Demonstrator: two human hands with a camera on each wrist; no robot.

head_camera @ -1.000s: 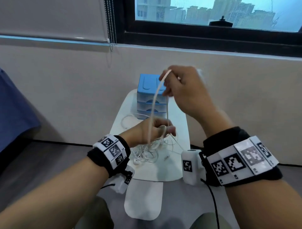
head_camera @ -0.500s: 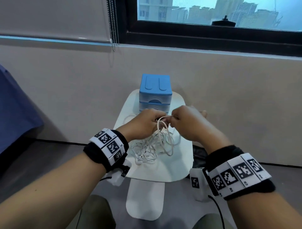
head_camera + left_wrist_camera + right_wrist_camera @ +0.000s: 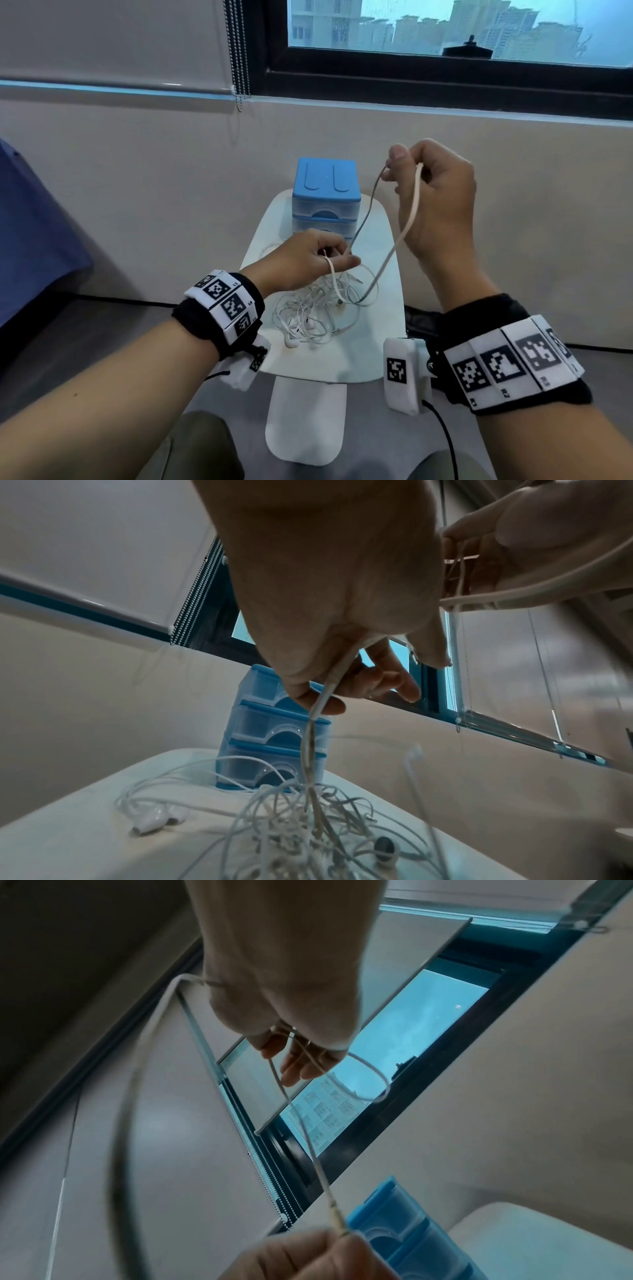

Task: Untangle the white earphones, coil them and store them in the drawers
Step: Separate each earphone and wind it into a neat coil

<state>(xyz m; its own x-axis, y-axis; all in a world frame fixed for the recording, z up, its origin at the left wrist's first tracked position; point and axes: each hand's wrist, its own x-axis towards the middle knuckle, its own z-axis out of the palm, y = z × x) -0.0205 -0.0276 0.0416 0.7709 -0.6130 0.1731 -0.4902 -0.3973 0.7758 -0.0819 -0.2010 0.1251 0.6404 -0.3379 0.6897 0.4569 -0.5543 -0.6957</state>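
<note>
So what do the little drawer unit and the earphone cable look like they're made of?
Drawer unit: looks like moulded plastic, with an opaque matte blue top and frame and translucent drawer fronts you can partly see through. Earphone cable: a thin, flexible white cord, probably rubbery plastic sheathing, since it bends in soft loops between the right hand and left hand.

**Cord pinched above the tangle**

We see the left hand (image 3: 329, 588) pinching a white cord that drops into the tangled white earphones (image 3: 301, 831) on the white table (image 3: 68, 831). The blue drawers (image 3: 260, 737) stand behind; the right hand (image 3: 534, 534) holds strands at upper right.
</note>
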